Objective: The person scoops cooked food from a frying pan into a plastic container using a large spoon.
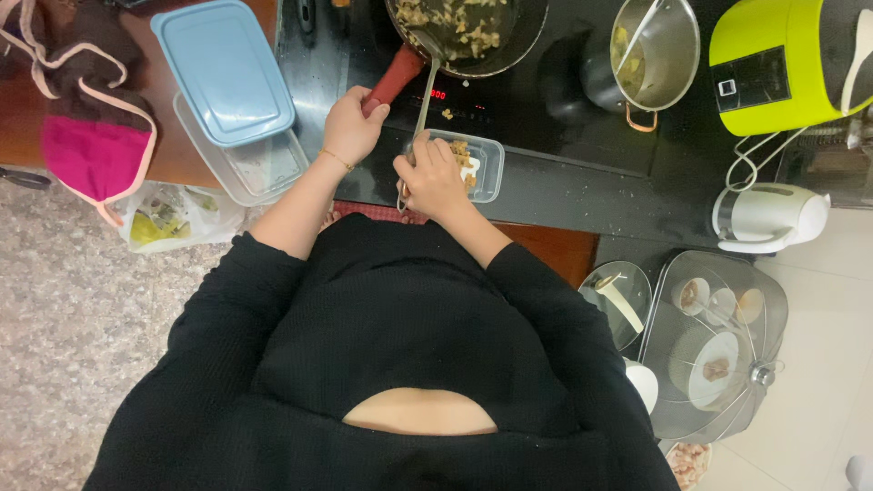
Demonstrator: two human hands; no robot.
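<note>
Left hand [353, 125] is wrapping closed around the red handle [396, 76] of a dark round frying pan [468, 32] full of chopped cooked food, sitting on the black glass cooktop [546, 136]. Right hand [435, 180] is pinching the long metal spoon [420, 118] near its lower end, fingers pressed together on the shaft, bowl end reaching up to the pan rim. Small clear rectangular plastic container [480, 164], partly filled with food, is lying just beside the right hand on the cooktop edge.

Pan is probably heavy and hot; the insulated handle is the place to grip, firmly. Spoon is stiff, thin, likely slippery. Container looks light and may slide if nudged; best held by its rim.

Nearby: steel pot [650, 50], blue-lidded plastic box [227, 73], white kettle [768, 218], lime-green appliance [782, 64].
</note>
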